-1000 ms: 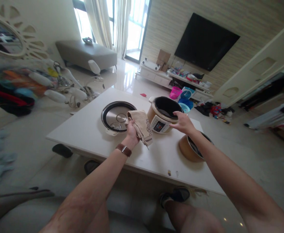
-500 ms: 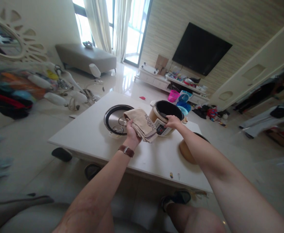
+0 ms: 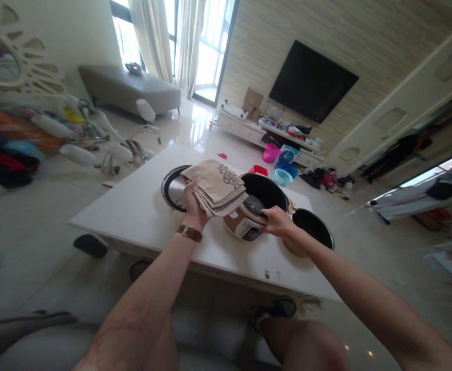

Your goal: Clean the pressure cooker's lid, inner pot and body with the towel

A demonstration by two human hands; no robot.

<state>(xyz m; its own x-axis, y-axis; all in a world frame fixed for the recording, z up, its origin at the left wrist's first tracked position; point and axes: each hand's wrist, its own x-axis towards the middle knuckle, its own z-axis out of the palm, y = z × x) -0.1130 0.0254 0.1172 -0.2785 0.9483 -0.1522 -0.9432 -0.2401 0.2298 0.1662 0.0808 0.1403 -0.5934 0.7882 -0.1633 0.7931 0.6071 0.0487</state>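
My left hand (image 3: 195,208) is closed on a folded beige cloth (image 3: 214,185) with a dark printed pattern, held up above the white table. With its fingers over the near rim, my right hand (image 3: 278,221) grips an electric cooker (image 3: 235,222), whose body is tan and white with a control panel in front. The cooker stands without its lid, and its dark inside shows. Left of it, partly behind the cloth, lies a round lid (image 3: 172,188), metal side up. To the right, a dark-lined inner pot (image 3: 314,229) stands partly behind my right forearm.
The white table (image 3: 129,206) has small scraps (image 3: 267,274) near its front edge. Beyond it are coloured baskets (image 3: 283,176), a low cabinet (image 3: 237,123) and a wall television (image 3: 313,80). A person (image 3: 398,152) is at the far right.
The cooker has come nearer to me across the table, my right hand on its rim. The cloth in my left hand has moved slightly left and up. The view has shifted a little.
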